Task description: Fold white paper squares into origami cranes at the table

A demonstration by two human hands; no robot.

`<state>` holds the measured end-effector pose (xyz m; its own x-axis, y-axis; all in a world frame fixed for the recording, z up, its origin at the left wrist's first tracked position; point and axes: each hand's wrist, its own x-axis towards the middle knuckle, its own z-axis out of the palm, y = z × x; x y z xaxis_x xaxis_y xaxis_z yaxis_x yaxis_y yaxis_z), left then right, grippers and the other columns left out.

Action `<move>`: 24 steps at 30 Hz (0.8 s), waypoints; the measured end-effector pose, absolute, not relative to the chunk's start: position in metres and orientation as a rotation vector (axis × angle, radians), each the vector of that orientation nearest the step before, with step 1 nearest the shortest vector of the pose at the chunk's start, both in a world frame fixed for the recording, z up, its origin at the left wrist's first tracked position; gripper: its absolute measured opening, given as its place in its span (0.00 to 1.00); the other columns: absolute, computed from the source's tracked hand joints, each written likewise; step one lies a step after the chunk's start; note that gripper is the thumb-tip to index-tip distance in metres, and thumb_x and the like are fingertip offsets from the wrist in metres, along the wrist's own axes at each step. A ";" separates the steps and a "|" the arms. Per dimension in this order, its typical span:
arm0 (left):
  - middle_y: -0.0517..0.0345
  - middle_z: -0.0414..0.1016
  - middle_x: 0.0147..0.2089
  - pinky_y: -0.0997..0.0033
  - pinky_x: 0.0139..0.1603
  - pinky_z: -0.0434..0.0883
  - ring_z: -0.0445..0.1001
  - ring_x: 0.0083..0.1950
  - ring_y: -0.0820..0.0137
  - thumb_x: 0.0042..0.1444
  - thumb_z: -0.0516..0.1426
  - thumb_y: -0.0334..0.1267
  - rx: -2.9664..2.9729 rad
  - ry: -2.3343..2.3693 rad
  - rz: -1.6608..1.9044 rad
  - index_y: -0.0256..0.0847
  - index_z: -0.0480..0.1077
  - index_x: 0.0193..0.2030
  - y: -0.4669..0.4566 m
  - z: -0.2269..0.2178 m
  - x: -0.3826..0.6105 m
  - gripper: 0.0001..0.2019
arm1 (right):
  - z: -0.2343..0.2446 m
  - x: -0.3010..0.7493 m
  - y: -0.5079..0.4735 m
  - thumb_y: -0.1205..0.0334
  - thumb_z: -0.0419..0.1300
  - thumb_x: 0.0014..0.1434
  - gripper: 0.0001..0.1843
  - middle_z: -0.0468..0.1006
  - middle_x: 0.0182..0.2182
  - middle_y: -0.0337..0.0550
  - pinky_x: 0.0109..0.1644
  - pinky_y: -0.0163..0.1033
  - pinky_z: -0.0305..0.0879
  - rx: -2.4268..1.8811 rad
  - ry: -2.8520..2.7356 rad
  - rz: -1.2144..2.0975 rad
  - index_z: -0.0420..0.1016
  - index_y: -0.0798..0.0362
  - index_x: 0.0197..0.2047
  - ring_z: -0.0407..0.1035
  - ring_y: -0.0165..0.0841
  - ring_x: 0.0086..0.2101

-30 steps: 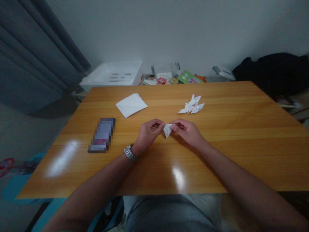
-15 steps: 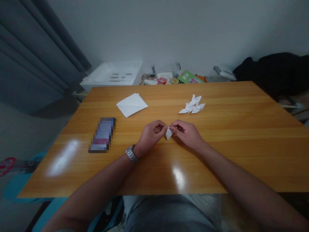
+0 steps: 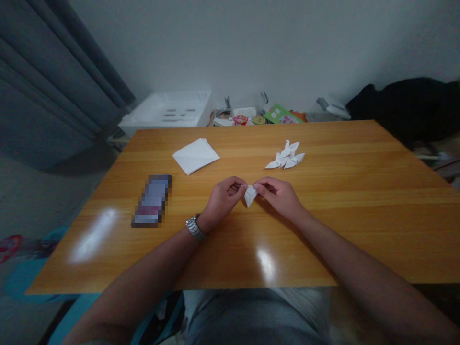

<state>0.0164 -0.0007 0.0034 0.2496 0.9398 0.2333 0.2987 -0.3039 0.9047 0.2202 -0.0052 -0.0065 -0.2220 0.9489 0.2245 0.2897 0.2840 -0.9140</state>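
Note:
Between my two hands is a small folded white paper (image 3: 250, 195), its point toward me and crease lines showing on its face. My left hand (image 3: 225, 199), with a metal watch (image 3: 196, 227) on the wrist, pinches the paper's left top corner. On the opposite corner, the thumb and fingers of my right hand (image 3: 280, 197) are closed. The fingertips hide the paper's upper ends. Beyond my right hand lies a cluster of several folded paper birds (image 3: 286, 155). A stack of white paper sheets (image 3: 196, 156) rests beyond my left hand.
A phone (image 3: 152, 201) with a blurred-out screen lies left on the wooden table (image 3: 359, 201). Behind the table's far edge stand a white plastic tray (image 3: 143, 111), a green packet (image 3: 282, 115) and other small items. Dark cloth (image 3: 406, 108) is piled at the far right.
My fingertips have drawn slightly apart, my left moving a little left, so more of the folded paper's upper part shows. Both hands keep their pinch.

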 end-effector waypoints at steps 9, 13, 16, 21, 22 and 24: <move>0.58 0.77 0.31 0.79 0.30 0.69 0.73 0.30 0.74 0.63 0.59 0.40 1.770 1.150 1.064 0.36 0.73 0.36 0.001 0.001 0.015 0.09 | -0.001 0.222 -0.006 0.50 0.60 0.66 0.15 0.82 0.31 0.41 0.37 0.38 0.68 -1.190 -1.747 0.925 0.79 0.51 0.36 0.75 0.34 0.32; 0.57 0.79 0.34 0.77 0.33 0.70 0.75 0.33 0.73 0.64 0.58 0.42 1.826 1.149 1.007 0.37 0.75 0.38 0.000 0.000 0.015 0.10 | 0.000 0.221 -0.008 0.51 0.60 0.66 0.14 0.82 0.30 0.41 0.36 0.37 0.67 -1.192 -1.776 0.897 0.79 0.52 0.36 0.74 0.34 0.31; 0.57 0.79 0.35 0.77 0.33 0.70 0.75 0.33 0.73 0.63 0.61 0.45 1.827 1.155 0.974 0.37 0.76 0.40 0.000 -0.002 0.014 0.12 | 0.000 0.220 -0.008 0.52 0.60 0.66 0.13 0.82 0.31 0.40 0.36 0.36 0.66 -1.192 -1.787 0.883 0.80 0.52 0.36 0.74 0.33 0.31; 0.57 0.78 0.32 0.78 0.30 0.69 0.73 0.30 0.74 0.63 0.60 0.45 1.834 1.169 0.947 0.37 0.76 0.40 0.000 -0.001 0.013 0.11 | 0.000 0.220 -0.008 0.52 0.60 0.66 0.13 0.82 0.31 0.41 0.37 0.37 0.67 -1.188 -1.788 0.890 0.80 0.51 0.37 0.74 0.34 0.31; 0.57 0.78 0.32 0.78 0.29 0.68 0.72 0.30 0.74 0.63 0.61 0.45 1.835 1.169 0.943 0.37 0.76 0.40 0.000 0.000 0.013 0.11 | 0.000 0.220 -0.008 0.52 0.60 0.67 0.13 0.82 0.31 0.41 0.37 0.37 0.68 -1.187 -1.788 0.891 0.79 0.51 0.37 0.75 0.34 0.31; 0.58 0.78 0.31 0.78 0.28 0.67 0.71 0.28 0.74 0.63 0.61 0.45 1.834 1.168 0.937 0.37 0.76 0.39 0.000 0.001 0.013 0.12 | -0.001 0.220 -0.008 0.51 0.60 0.67 0.14 0.82 0.31 0.41 0.37 0.37 0.68 -1.185 -1.787 0.890 0.79 0.51 0.37 0.74 0.34 0.31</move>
